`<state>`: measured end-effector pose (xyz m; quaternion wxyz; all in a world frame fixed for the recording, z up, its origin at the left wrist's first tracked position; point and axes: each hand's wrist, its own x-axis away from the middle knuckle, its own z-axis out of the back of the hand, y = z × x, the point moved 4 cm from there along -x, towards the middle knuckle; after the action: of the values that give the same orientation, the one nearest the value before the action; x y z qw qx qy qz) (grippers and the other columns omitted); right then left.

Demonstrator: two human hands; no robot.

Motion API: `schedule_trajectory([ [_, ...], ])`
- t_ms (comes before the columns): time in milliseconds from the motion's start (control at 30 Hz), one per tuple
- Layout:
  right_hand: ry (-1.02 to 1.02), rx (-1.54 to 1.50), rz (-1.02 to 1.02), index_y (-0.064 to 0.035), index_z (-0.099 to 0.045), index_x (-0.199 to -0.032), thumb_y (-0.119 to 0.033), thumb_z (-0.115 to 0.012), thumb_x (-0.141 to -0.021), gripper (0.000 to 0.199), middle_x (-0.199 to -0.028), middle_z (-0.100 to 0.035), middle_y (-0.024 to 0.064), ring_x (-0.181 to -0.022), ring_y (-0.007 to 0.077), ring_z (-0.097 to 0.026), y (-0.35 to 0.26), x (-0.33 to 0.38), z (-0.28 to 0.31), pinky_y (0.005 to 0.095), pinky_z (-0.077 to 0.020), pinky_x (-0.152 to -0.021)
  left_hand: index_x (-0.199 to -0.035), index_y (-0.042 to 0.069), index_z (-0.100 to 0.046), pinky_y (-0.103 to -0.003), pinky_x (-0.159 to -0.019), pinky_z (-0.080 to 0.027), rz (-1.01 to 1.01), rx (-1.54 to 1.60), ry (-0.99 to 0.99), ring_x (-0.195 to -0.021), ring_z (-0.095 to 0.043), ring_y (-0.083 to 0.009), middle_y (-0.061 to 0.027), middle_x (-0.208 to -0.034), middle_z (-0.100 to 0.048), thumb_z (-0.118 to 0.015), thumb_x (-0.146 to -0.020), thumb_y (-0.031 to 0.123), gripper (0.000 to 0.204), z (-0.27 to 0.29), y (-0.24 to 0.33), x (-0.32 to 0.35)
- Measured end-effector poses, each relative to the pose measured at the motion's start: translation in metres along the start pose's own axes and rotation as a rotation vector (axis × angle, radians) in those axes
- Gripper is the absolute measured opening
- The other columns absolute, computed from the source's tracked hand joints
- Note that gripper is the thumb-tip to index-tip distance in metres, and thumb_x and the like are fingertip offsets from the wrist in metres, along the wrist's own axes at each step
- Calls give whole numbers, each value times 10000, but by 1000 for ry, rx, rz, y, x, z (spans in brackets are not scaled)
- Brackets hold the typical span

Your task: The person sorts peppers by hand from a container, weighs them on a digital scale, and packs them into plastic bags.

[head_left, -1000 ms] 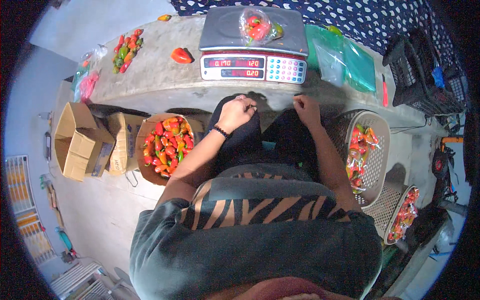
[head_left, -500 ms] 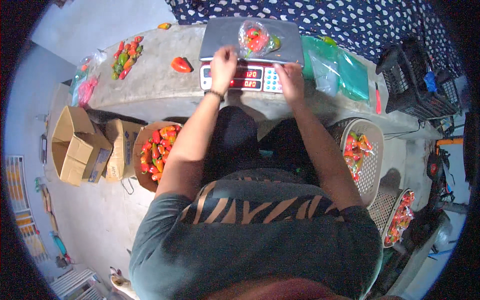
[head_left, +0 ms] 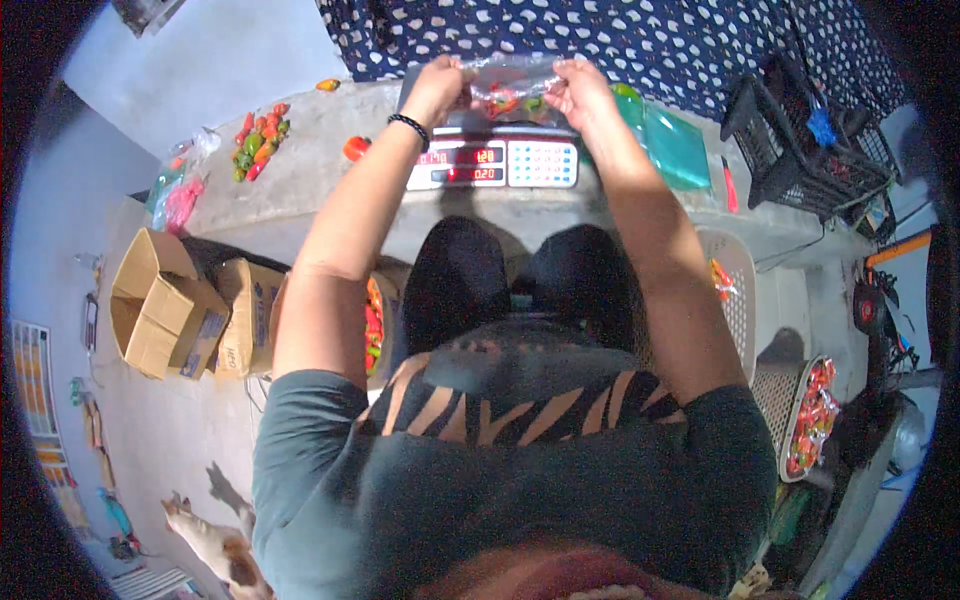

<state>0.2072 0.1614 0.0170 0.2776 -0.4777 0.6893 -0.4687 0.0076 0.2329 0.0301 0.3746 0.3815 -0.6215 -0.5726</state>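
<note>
Between my two raised hands a clear plastic bag (head_left: pixel 515 72) is stretched by its opening, with red and green peppers (head_left: pixel 500 104) in its lower part. My left hand (head_left: pixel 438 90) pinches one top corner and my right hand (head_left: pixel 584 92) pinches the other. Beneath them stands a digital weighing scale (head_left: pixel 490 160) with lit red digits and a keypad; its dark plate is mostly hidden by my hands and the bag. On the counter, left of the scale, lies a single red pepper (head_left: pixel 356 148), partly behind my left forearm.
A pile of mixed peppers (head_left: pixel 260 142) lies on the counter's left. Green plastic bags (head_left: pixel 675 150) and a black crate (head_left: pixel 795 150) stand right. Cardboard boxes (head_left: pixel 170 305) sit lower left, a basket of bagged peppers (head_left: pixel 812 425) lower right. A cat (head_left: pixel 220 540) walks on the floor.
My hands have moved up and taken hold of the bag's top, spreading it wide. Earlier the bag lay bunched on the scale plate. The cat has come further into view.
</note>
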Motion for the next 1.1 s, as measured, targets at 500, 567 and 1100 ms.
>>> schedule_trajectory([
  [500,-330,635,320,-66,-545,-793,-70,-652,-716,132,-807,-546,61,-770,203,-551,101,276,103,308,-472,-666,-706,66,-431,-188,-540,-334,-33,-203,-178,-588,-399,-48,37,-620,-423,-541,-770,-16,151,-7,-102,308],
  [567,-269,414,117,-49,-558,-795,-84,-669,-699,151,-850,-547,77,-744,198,-553,87,277,82,304,-467,-638,-720,59,-435,-184,-528,-309,-100,-245,-156,-582,-359,-37,48,-630,-409,-495,-768,-42,126,-4,-103,305],
  [1100,38,780,1076,-6,-536,-746,-8,-565,-763,33,-790,-597,64,-695,102,-562,-68,274,3,230,-450,-645,-843,32,-501,-264,-569,-522,-378,12,-154,-618,-513,-78,-9,-746,-490,-522,-818,9,40,-8,52,239],
])
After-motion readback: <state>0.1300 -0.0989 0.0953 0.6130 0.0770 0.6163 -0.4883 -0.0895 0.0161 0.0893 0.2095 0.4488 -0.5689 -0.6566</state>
